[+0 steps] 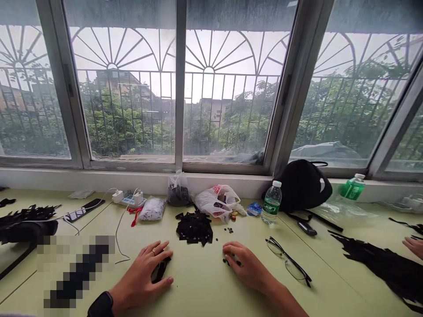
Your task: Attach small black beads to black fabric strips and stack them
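Note:
My left hand [142, 273], with a ring and a dark watch on its wrist, rests on the pale green table [194, 295]. Its fingers and thumb are spread around some black strips [161, 269], partly hidden beneath the palm. Across a gap, my right hand [246, 264] lies low with loosely bent fingers over several small dark discs [225, 262], like buttons or snaps; the fingers cover some of them. More small dark discs [230, 230] lie just beyond it. Between and beyond both hands is a heap of black fabric pieces [194, 226].
Glasses [289, 259] lie right of my right hand. Behind stand a water bottle [271, 203], a black bag [299, 185], plastic bags [218, 200] and a power strip [130, 200] with a trailing cable. Another person's hand [413, 243] is at far right, near black fabric [380, 264].

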`<action>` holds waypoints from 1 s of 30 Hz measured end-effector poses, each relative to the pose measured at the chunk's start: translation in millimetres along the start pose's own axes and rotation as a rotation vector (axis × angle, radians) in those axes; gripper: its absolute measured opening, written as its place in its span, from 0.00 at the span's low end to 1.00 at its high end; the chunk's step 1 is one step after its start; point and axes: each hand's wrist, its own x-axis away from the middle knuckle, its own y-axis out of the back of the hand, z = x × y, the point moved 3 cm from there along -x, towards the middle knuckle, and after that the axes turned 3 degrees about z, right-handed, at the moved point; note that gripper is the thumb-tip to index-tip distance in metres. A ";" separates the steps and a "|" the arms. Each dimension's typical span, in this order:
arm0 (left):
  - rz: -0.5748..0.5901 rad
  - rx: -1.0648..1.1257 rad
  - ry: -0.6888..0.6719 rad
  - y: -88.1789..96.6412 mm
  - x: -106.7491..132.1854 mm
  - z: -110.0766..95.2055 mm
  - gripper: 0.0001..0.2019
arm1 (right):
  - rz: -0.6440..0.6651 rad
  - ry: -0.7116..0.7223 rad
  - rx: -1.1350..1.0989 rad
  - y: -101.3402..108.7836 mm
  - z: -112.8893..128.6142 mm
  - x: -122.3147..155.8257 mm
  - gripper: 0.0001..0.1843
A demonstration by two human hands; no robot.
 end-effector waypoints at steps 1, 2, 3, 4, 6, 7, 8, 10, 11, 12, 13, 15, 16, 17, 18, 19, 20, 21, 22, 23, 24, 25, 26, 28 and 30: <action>0.006 -0.001 0.002 -2.0 3.0 2.1 0.30 | -0.005 0.014 -0.009 -0.8 -0.7 1.8 0.14; 0.004 0.004 0.004 -3.3 4.5 2.4 0.30 | -0.003 0.033 -0.023 -2.5 -1.6 1.7 0.16; -0.004 0.016 0.006 -3.5 4.6 1.1 0.28 | 0.004 0.050 -0.036 -4.8 -2.7 -0.1 0.19; -0.014 0.034 0.010 -2.9 3.8 -1.8 0.26 | 0.002 0.058 -0.041 -7.1 -4.1 -3.1 0.22; -0.038 0.081 0.016 0.5 0.6 -10.1 0.19 | 0.026 0.082 -0.037 -12.5 -5.8 -10.5 0.28; -0.045 0.102 0.025 3.0 -1.0 -14.5 0.17 | 0.043 0.096 -0.032 -14.9 -5.8 -13.4 0.28; -0.053 0.116 0.039 5.7 -2.2 -18.2 0.14 | 0.057 0.106 -0.026 -16.6 -5.2 -15.2 0.27; -0.053 0.131 0.065 10.6 -2.9 -23.2 0.09 | 0.067 0.115 -0.027 -17.8 -2.5 -14.0 0.24; -0.055 0.133 0.072 12.5 -2.5 -24.3 0.08 | 0.063 0.114 -0.036 -17.3 -0.5 -11.1 0.22; -0.058 0.129 0.074 13.9 -1.7 -24.6 0.08 | 0.058 0.112 -0.049 -16.3 1.9 -7.2 0.20; -0.067 0.120 0.070 14.6 -1.0 -24.5 0.08 | 0.053 0.111 -0.063 -14.9 4.5 -2.6 0.19; -0.106 0.084 0.063 13.4 -0.6 -23.9 0.11 | 0.055 0.116 -0.082 -12.0 9.8 7.1 0.18; -0.134 0.062 0.062 11.4 -1.4 -24.1 0.12 | 0.060 0.120 -0.087 -10.7 12.3 11.5 0.18; -0.162 0.041 0.064 8.5 -3.3 -25.0 0.13 | 0.068 0.125 -0.089 -9.5 14.4 15.3 0.18; -0.183 0.029 0.065 4.7 -6.4 -26.8 0.14 | 0.076 0.129 -0.090 -8.5 16.2 18.4 0.18; -0.193 0.025 0.060 0.2 -10.7 -29.6 0.16 | 0.083 0.133 -0.089 -7.6 17.6 20.7 0.19; -0.170 0.023 0.032 -5.3 -16.3 -33.8 0.18 | 0.088 0.138 -0.085 -6.9 18.5 22.4 0.19; -0.150 0.019 0.011 -10.5 -23.0 -38.2 0.20 | 0.092 0.142 -0.077 -6.3 19.0 23.5 0.19; -0.125 0.010 -0.011 -15.3 -30.5 -42.7 0.21 | 0.090 0.145 -0.067 -6.0 19.0 24.0 0.19; -0.095 -0.004 -0.031 -19.7 -38.7 -46.8 0.22 | 0.085 0.149 -0.057 -5.8 18.6 24.1 0.19; -0.080 -0.024 -0.034 -22.8 -47.2 -49.9 0.21 | 0.077 0.153 -0.047 -5.9 17.7 23.8 0.20; -0.070 -0.048 -0.029 -25.2 -55.7 -51.9 0.20 | 0.065 0.157 -0.038 -6.3 16.5 23.2 0.20; -0.060 -0.069 -0.022 -27.1 -63.9 -53.1 0.20 | 0.049 0.160 -0.031 -6.8 15.3 22.4 0.20; -0.037 -0.095 -0.007 -29.8 -77.9 -53.4 0.18 | 0.012 0.174 -0.021 -8.0 14.2 19.9 0.19; -0.044 -0.098 0.003 -31.2 -87.0 -52.2 0.18 | -0.023 0.193 -0.021 -8.9 17.1 16.3 0.17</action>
